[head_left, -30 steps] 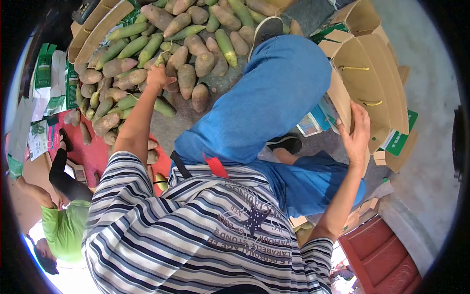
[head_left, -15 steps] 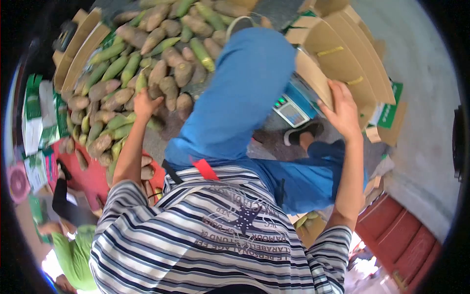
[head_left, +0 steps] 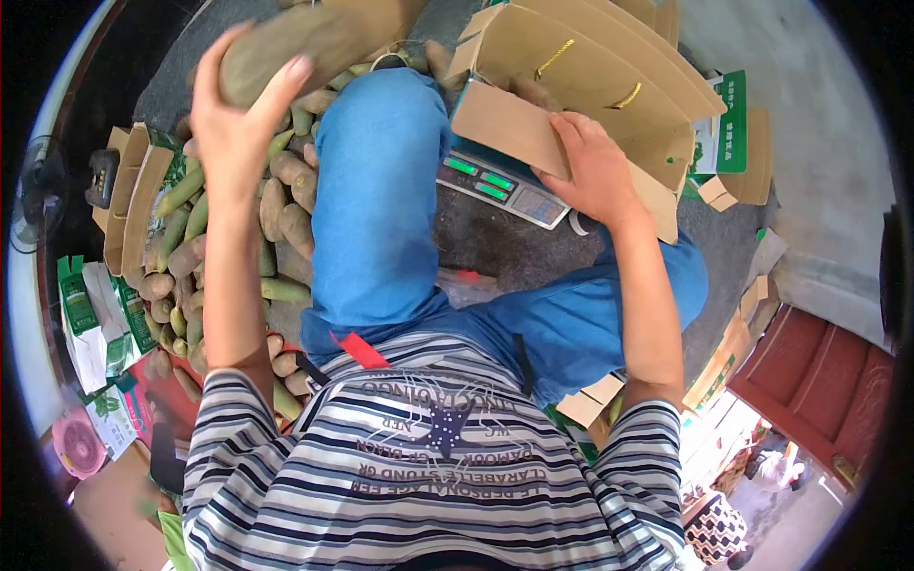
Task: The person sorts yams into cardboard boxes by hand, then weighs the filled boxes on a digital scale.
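Note:
My left hand (head_left: 238, 124) holds a large brownish-green tuber (head_left: 290, 55), raised above the pile and blurred by motion. My right hand (head_left: 595, 171) grips a flap of an open cardboard box (head_left: 514, 127), thumb on one side and fingers on the other. The box sits on a digital scale (head_left: 500, 190) with lit green displays. Inside the box, a brown tuber (head_left: 533, 92) shows partly. Yellow cord handles (head_left: 624, 96) hang on its inner wall. A pile of tubers (head_left: 290, 181), brown and green, lies left of my raised knee.
Another open box (head_left: 138, 200) stands at the far left beside green-and-white cartons (head_left: 90, 309). A green-and-white box panel (head_left: 731, 124) is at the right. A pink fan (head_left: 79, 444) sits lower left, near part of another person in green (head_left: 173, 542). A red door (head_left: 809, 381) is lower right.
My left hand has risen from the pile with a large tuber in it. My right hand still holds the box flap. The view has shifted, and the scale and box interior show more.

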The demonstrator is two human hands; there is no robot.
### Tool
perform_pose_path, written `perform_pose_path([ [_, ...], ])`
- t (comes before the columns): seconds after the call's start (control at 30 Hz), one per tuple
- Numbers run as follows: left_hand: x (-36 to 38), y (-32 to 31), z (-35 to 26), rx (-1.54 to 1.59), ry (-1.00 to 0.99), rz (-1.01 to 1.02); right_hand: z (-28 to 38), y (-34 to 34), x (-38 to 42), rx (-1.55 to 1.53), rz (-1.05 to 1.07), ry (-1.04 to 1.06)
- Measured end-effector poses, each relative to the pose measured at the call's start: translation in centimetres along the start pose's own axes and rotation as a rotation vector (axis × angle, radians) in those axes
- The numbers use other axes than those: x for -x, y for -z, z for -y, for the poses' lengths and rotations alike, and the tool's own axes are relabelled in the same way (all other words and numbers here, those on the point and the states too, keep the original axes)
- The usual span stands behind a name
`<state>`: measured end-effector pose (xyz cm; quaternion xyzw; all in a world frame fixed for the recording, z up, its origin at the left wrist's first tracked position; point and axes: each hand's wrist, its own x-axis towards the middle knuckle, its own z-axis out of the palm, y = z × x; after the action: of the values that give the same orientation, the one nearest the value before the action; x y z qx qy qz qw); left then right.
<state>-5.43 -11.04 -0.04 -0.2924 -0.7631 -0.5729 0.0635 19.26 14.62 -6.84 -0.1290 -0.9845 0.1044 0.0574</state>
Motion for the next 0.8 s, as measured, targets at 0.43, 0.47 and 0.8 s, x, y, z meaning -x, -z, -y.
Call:
perform_pose_path([
  [0.43, -1.3, -2.3, 16.0, -0.308, 0.12, 0.565, -0.8, -0.8, 1.0, -0.064, -0.058, -0.007],
  [0.47, -0.2, -0.6, 21.0, -0.383, 0.122, 0.615, -1.0, -0.8, 0.8, -0.069, -0.081, 0.013],
  [0.8, 10.5, 4.7, 28.9, -0.82, 0.475, 0.748, 0.2, -0.1, 0.5, -0.082, -0.017, -0.042],
])
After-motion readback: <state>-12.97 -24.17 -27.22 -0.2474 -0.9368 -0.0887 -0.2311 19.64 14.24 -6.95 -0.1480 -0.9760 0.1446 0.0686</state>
